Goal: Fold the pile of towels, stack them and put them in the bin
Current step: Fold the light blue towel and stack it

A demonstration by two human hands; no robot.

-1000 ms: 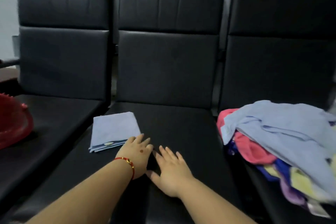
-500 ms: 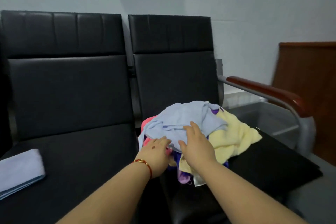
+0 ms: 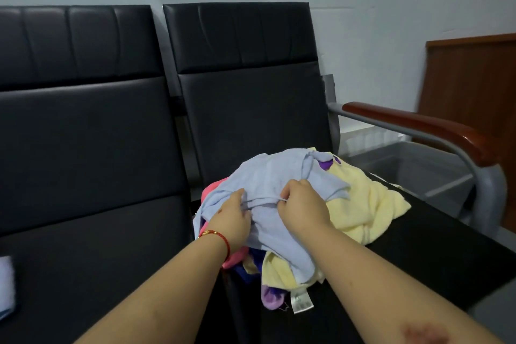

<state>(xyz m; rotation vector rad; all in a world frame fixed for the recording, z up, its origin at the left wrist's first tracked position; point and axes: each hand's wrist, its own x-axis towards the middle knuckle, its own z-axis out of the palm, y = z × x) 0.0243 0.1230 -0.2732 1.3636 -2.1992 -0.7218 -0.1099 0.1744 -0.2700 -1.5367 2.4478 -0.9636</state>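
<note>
A pile of unfolded towels lies on the right black seat (image 3: 435, 248). On top is a light blue towel (image 3: 273, 173), with a yellow towel (image 3: 365, 204), a pink one (image 3: 212, 187) and purple ones (image 3: 272, 297) under it. My left hand (image 3: 231, 218), with a red bracelet on the wrist, pinches the blue towel's near edge. My right hand (image 3: 301, 204) grips the same edge a little to the right. One folded light blue towel (image 3: 6, 285) shows at the left frame edge on the middle seat.
A grey bin (image 3: 416, 170) stands on the floor right of the chairs, behind the red-brown armrest (image 3: 418, 126) on its grey metal frame. A brown wooden panel (image 3: 474, 86) stands at the far right. The middle seat (image 3: 92, 260) is bare black leather.
My view swung right from the folded towel to the pile. Both hands left the middle seat, reached the pile and now grip the blue towel's edge, bunching it.
</note>
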